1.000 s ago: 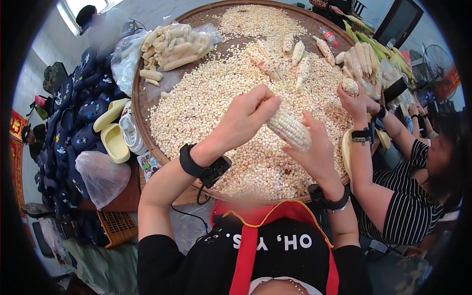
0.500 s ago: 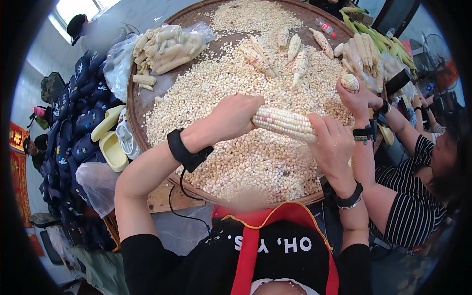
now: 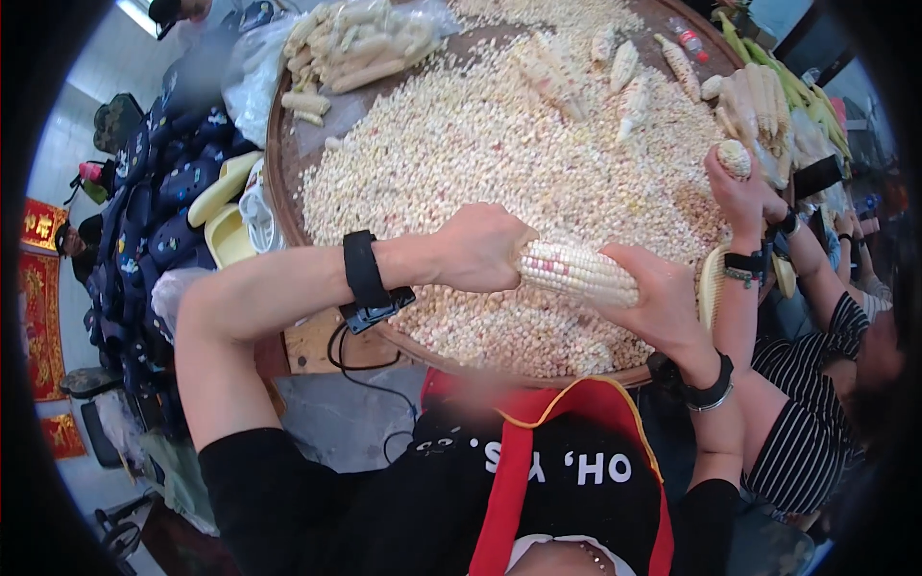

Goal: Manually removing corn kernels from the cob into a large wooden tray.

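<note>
An ear of corn (image 3: 576, 273) with white and some reddish kernels lies between my hands, above a broad layer of loose kernels (image 3: 432, 158). My left hand (image 3: 483, 248) is closed round its left end in a fist. Around the right end wraps my right hand (image 3: 661, 296), its thumb along the top. A large round brown tray (image 3: 279, 173) bears the kernels. Beyond my hands on it lie partly stripped ears (image 3: 632, 106). At the right, another person's hand (image 3: 740, 204) grips an upright ear (image 3: 734, 158).
Bagged bare cobs (image 3: 365, 43) rest at the tray's far left. More cobs (image 3: 754, 101) and green husks (image 3: 740, 46) are at the far right, near a small red-capped bottle (image 3: 691, 41). Yellow clogs (image 3: 226, 226) and dark blue shoes (image 3: 182, 206) stand left. A black cable (image 3: 341, 360) hangs in front.
The whole view has shifted. My left elbow has swung outward and lower. My right hand has turned on the ear, so its thumb now shows on top. Both hands still grip the ear.
</note>
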### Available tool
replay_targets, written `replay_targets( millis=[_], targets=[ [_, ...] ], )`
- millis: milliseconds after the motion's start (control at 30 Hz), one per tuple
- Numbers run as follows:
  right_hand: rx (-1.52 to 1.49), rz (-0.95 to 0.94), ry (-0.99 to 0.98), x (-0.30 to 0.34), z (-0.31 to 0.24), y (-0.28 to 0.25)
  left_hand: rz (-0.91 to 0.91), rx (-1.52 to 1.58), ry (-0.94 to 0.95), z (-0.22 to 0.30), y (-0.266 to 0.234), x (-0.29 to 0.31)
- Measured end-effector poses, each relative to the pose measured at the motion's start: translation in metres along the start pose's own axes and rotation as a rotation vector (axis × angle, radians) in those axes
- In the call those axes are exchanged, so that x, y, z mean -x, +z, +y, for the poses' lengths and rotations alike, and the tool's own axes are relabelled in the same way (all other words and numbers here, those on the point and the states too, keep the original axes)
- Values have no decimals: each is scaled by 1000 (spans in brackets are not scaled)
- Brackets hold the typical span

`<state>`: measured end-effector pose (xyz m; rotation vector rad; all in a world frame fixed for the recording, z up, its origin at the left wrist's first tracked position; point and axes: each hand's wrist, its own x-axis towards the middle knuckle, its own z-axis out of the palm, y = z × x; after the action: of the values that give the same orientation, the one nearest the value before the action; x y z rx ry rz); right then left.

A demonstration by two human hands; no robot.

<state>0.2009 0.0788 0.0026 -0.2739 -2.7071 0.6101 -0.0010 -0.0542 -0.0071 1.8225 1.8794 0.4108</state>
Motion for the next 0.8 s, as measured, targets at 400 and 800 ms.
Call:
replay_targets(
  millis=[400,800],
  targets=[
    [-372,-241,190,25,7,34,-357,795,-332,-7,41,21],
    [-605,-600,418,22,5,38,208,-324,404,-7,31,-14]
  ],
)
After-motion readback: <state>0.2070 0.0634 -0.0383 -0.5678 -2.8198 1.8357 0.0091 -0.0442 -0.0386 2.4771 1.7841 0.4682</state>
